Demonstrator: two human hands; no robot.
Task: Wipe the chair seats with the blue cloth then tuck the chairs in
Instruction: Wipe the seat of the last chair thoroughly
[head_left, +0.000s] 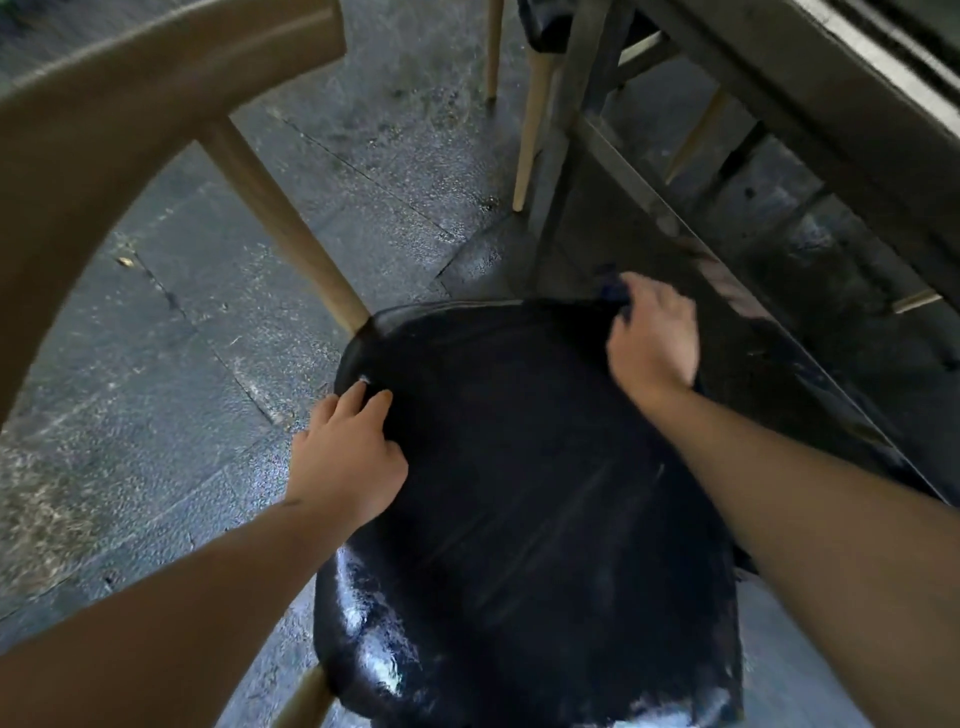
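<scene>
Two bare hands work on a black chair seat, wiping still in progress, chair not yet tucked in.

Going left to right: at nine o'clock, the left hand (347, 457) rests on the seat's left edge, fingers bent loosely over the rim, seemingly steadying it rather than gripping. The black chair seat (519, 519) fills the centre toward six o'clock; it looks glossy, with pale streaks and bright wet-looking patches near its lower rim. At two o'clock, the right hand (653, 340) presses on the seat's far corner, fingers curled over a small dark bit of the blue cloth (615, 291), mostly hidden beneath them. The wooden table (810, 104) stands at one o'clock. Next, probably, strokes over the rest of the seat, then pushing the chair under.
</scene>
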